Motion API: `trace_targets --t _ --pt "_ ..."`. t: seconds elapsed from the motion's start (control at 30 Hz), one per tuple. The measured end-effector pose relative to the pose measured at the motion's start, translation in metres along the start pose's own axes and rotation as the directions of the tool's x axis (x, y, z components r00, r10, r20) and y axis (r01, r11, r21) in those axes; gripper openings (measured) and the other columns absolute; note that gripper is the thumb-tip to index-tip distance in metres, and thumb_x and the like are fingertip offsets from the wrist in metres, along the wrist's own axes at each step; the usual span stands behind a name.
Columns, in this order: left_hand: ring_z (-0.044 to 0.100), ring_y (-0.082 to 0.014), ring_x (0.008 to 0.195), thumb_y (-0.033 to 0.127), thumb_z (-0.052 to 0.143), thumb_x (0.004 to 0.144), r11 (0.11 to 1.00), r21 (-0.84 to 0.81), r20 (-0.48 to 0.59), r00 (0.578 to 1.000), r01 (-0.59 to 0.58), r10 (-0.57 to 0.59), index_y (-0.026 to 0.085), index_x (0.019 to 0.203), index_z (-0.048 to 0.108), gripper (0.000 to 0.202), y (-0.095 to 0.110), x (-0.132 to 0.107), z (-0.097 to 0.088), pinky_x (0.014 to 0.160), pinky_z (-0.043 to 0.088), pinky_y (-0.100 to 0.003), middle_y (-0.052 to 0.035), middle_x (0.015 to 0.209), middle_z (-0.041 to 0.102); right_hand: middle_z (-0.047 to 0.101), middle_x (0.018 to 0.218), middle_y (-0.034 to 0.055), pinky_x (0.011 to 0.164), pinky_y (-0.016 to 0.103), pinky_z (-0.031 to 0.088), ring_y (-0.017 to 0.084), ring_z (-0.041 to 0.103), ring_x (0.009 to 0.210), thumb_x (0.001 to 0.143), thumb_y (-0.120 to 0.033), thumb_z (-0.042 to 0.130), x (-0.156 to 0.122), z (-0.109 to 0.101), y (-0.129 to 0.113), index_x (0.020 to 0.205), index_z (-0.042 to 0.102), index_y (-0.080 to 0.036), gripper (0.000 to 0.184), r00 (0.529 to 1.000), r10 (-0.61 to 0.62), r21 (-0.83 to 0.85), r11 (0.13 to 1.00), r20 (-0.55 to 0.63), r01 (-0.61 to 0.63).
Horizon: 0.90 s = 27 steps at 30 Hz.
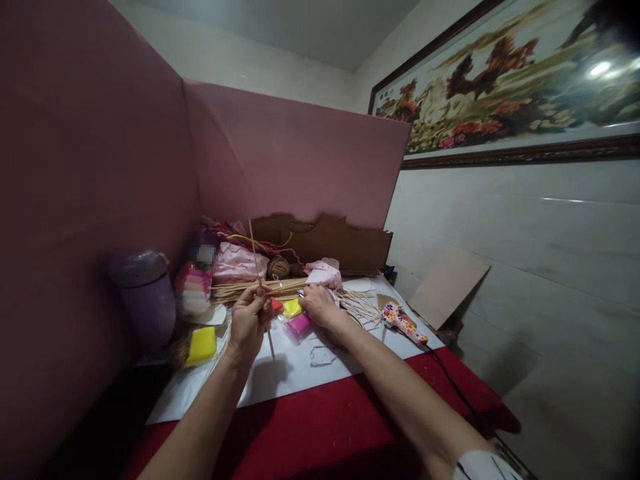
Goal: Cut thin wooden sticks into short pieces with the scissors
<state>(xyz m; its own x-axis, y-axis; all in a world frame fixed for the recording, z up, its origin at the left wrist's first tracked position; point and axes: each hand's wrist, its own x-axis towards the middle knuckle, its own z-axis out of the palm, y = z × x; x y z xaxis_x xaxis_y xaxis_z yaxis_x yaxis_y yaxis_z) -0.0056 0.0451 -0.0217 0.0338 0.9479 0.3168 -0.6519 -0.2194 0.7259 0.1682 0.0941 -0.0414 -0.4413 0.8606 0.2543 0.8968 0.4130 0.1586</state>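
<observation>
Head view. Grasping thin wooden stick (255, 253) in left hand (248, 321) around mid-length, tilted, above left half of red-covered table (320, 417), back from front edge. With right hand (321, 305), just beside yellow packet (292, 307) and magenta packet (299, 325); cannot tell whether grasping anything. Judge stick light, stiff, not slippery, likely to snap if bent; best held near middle. Can read no brands or writing.

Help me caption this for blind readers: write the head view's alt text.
A person's left hand holds a thin stick nearly upright; the right hand is beside a yellow packet, near piled sticks on a white sheet.
</observation>
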Motion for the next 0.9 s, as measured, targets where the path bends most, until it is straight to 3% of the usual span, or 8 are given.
trace_targets --t 0.13,0.27,0.33,0.43,0.6,0.67,0.77,0.9 --pt "0.032 -0.0023 0.038 0.027 0.069 0.069 1.000 -0.006 0.003 1.000 0.006 -0.006 0.015 0.075 0.057 0.018 0.001 0.000 0.001 0.039 0.024 -0.014 0.0074 0.045 0.040 0.063 0.086 0.0047 0.070 0.025 0.037 0.017 0.053 0.084 0.078 -0.011 0.052 0.006 0.001 0.001 0.083 0.065 -0.018 0.016 0.993 -0.004 0.241 0.970 -0.115 0.032" --pt "0.032 -0.0022 0.038 0.026 0.068 0.071 1.000 -0.007 0.012 1.000 0.009 -0.009 0.016 0.075 0.057 0.016 0.000 0.000 -0.001 0.040 0.024 -0.014 0.0072 0.045 0.040 0.066 0.081 -0.0011 0.066 0.020 0.038 0.011 0.058 0.074 0.086 -0.017 0.043 0.007 -0.012 0.012 0.092 0.061 -0.020 0.019 0.929 0.261 0.532 0.842 -0.264 -0.085" --pt "0.032 -0.0022 0.038 0.026 0.068 0.071 1.000 -0.001 0.006 1.000 0.010 -0.010 0.016 0.076 0.057 0.016 0.000 0.001 -0.001 0.040 0.025 -0.014 0.0073 0.045 0.040 0.068 0.088 0.0009 0.068 0.021 0.039 0.013 0.060 0.080 0.089 -0.029 0.043 0.000 -0.024 0.028 0.094 0.063 -0.022 0.022 0.855 0.444 0.492 0.826 -0.269 -0.274" --pt "0.033 -0.0026 0.038 0.026 0.068 0.071 1.000 0.012 -0.004 1.000 0.003 -0.003 0.015 0.076 0.057 0.016 -0.001 0.001 -0.002 0.040 0.025 -0.014 0.0071 0.046 0.041 0.069 0.092 0.0063 0.067 0.025 0.038 0.019 0.061 0.086 0.083 -0.037 0.052 -0.020 -0.033 0.056 0.088 0.069 -0.024 0.022 0.793 0.610 0.203 0.777 -0.010 -0.595" --pt "0.032 -0.0027 0.038 0.026 0.068 0.071 1.000 0.017 0.002 1.000 -0.002 0.002 0.015 0.075 0.058 0.016 -0.001 0.001 -0.002 0.039 0.024 -0.014 0.0069 0.046 0.041 0.069 0.091 0.0138 0.069 0.027 0.038 0.022 0.062 0.088 0.080 -0.026 0.056 -0.049 -0.029 0.073 0.086 0.073 -0.018 0.019 0.765 0.641 0.109 0.758 0.063 -0.643" --pt "0.032 -0.0026 0.038 0.026 0.068 0.071 1.000 0.013 0.009 1.000 -0.001 0.001 0.015 0.075 0.058 0.016 -0.001 0.001 -0.002 0.039 0.023 -0.014 0.0068 0.046 0.041 0.067 0.097 0.0109 0.072 0.026 0.038 0.021 0.059 0.093 0.083 -0.027 0.052 -0.053 -0.026 0.064 0.091 0.072 -0.021 0.022 0.817 0.576 0.121 0.809 0.034 -0.576" --pt "0.031 -0.0025 0.038 0.026 0.068 0.070 1.000 0.006 0.013 1.000 -0.005 0.005 0.015 0.075 0.058 0.015 -0.001 0.001 -0.002 0.038 0.023 -0.014 0.0067 0.045 0.041 0.065 0.097 0.0041 0.072 0.023 0.037 0.017 0.055 0.092 0.082 -0.032 0.054 -0.054 -0.025 0.040 0.089 0.072 -0.026 0.020 0.975 0.222 0.185 0.958 0.019 -0.221" --pt "0.031 -0.0026 0.038 0.023 0.068 0.070 1.000 0.011 0.016 1.000 -0.010 0.010 0.015 0.075 0.058 0.014 -0.001 0.002 -0.002 0.039 0.022 -0.015 0.0066 0.046 0.041 0.063 0.086 0.0047 0.070 0.025 0.037 0.019 0.053 0.089 0.074 -0.026 0.062 -0.058 -0.021 0.011 0.079 0.072 -0.022 0.012 0.987 -0.124 0.157 0.982 0.102 0.107"
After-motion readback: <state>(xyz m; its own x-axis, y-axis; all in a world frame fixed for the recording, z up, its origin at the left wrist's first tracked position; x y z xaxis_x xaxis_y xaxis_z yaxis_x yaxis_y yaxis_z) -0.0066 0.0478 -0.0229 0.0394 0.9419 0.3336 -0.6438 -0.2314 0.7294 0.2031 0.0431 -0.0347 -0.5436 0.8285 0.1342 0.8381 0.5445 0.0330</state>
